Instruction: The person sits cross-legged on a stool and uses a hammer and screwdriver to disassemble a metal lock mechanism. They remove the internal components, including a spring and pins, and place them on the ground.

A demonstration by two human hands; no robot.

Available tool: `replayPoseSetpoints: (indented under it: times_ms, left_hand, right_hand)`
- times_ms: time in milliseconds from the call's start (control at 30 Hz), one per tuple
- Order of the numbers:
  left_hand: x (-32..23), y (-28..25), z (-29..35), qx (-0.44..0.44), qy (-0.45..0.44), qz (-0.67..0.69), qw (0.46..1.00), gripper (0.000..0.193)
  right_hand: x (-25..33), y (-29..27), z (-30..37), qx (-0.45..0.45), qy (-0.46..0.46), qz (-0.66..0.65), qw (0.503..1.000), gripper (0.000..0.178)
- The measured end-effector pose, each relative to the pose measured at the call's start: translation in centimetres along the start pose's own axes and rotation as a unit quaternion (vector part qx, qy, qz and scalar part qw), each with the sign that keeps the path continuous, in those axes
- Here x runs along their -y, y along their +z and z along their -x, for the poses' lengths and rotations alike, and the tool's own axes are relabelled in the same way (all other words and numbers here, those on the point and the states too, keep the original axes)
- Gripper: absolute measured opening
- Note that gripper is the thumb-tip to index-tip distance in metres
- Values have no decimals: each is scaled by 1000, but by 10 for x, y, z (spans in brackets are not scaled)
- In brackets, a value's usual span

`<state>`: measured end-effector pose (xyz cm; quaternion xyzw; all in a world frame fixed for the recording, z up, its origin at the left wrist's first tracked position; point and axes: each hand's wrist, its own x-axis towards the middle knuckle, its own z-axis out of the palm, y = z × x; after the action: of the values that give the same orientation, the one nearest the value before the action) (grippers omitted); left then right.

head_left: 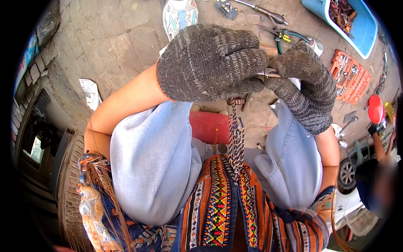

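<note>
My left hand [210, 63], in a dark grey knit glove, is closed with its fingertips pinched together in front of me. Facing it, my right hand [308, 80] wears a matching glove and is curled, thumb and fingers meeting. Between the fingertips of both hands shows a small, narrow, silvery piece [270, 73]. Its ends are covered by the gloves, so its kind cannot be made out. Just beyond the right hand, pliers with dark and yellow handles [285, 37] lie on the ground. A braided cord [235, 143] hangs down below the hands, between my knees.
A screwdriver [270, 15] lies on the brick ground [121, 38] at the far side. At right are a blue bin [367, 38] with copper-coloured scrap, an orange tool case [350, 77] and a red round object [375, 109]. Another person [373, 180] is at the right edge.
</note>
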<state>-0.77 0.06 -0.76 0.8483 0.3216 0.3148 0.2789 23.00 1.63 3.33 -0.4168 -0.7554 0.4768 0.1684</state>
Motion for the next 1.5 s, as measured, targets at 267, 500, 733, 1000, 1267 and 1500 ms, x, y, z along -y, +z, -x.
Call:
replayPoseSetpoints:
  times_ms: [267,500,733,1000,1267,1500]
  left_hand:
    - [0,-2,0,9,-7,-13,1000,37]
    - [1,-3,-3,-42,-18,-102,994,36]
    - [8,-5,2,-26,-48,-92,994,32]
    - [11,-1,3,-31,-25,-126,991,36]
    - [7,-11,-5,13,0,-114,993,36]
    - [3,-1,-4,-16,12,-114,993,33]
  right_hand:
    - [8,-5,-7,16,-11,54,998,36]
    - [10,2,-4,3,41,-203,978,53]
    - [8,4,-5,-25,48,-138,989,48]
    - [1,4,0,-74,45,-109,990,39]
    - [1,-7,4,-80,215,-244,942,40]
    - [0,-4,-3,-93,220,-522,818,24]
